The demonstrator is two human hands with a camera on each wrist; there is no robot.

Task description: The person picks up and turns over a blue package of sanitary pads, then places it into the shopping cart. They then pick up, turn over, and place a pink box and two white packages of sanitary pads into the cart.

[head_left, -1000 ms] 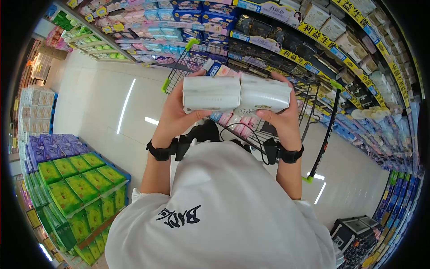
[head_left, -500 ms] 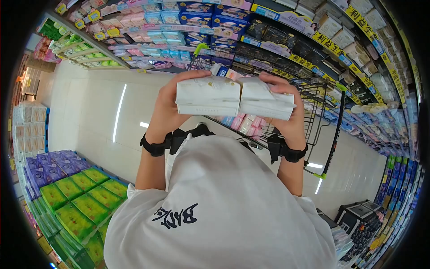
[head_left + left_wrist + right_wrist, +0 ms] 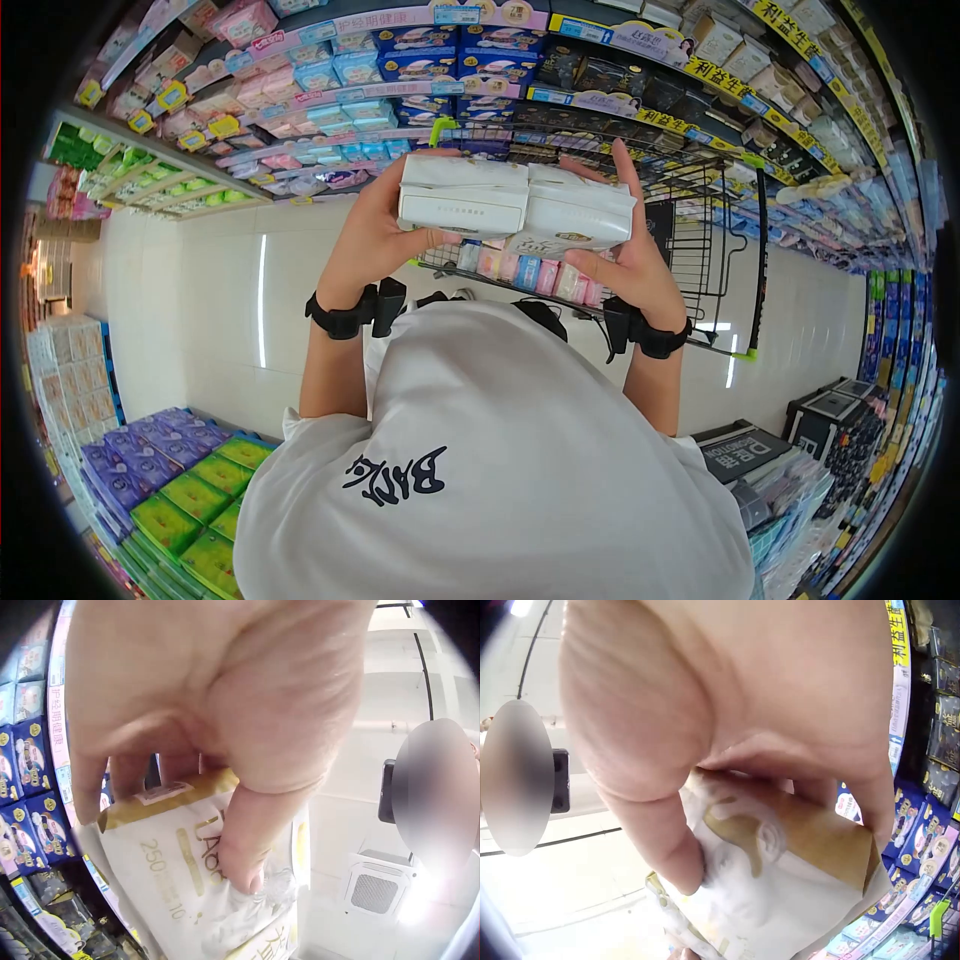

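Note:
A white multi-pack of tissue packs (image 3: pixel 515 210) with gold print is held up at chest height, between me and a shopping cart (image 3: pixel 700 235). My left hand (image 3: pixel 375 235) grips its left end, thumb underneath and fingers over the top. My right hand (image 3: pixel 625 255) grips the right end the same way, one finger raised above the pack. In the left wrist view the thumb presses the tissue pack (image 3: pixel 187 877) wrapper beside the print "250". The right wrist view shows the thumb on the tissue pack (image 3: pixel 780 892) wrapper, fingers curled over its gold edge.
The wire cart has green handle ends (image 3: pixel 442 128) and holds pink and blue packets (image 3: pixel 530 270). Shelves of boxed goods (image 3: pixel 440 45) run along the far side. Stacked green and purple packs (image 3: pixel 170 490) stand at lower left. A black crate (image 3: pixel 835 415) sits at lower right.
The view has swung: shelves and cart now sit closer behind the pack, the floor stack has slid lower left. Both hands kept their grip, the pack tilting slightly.

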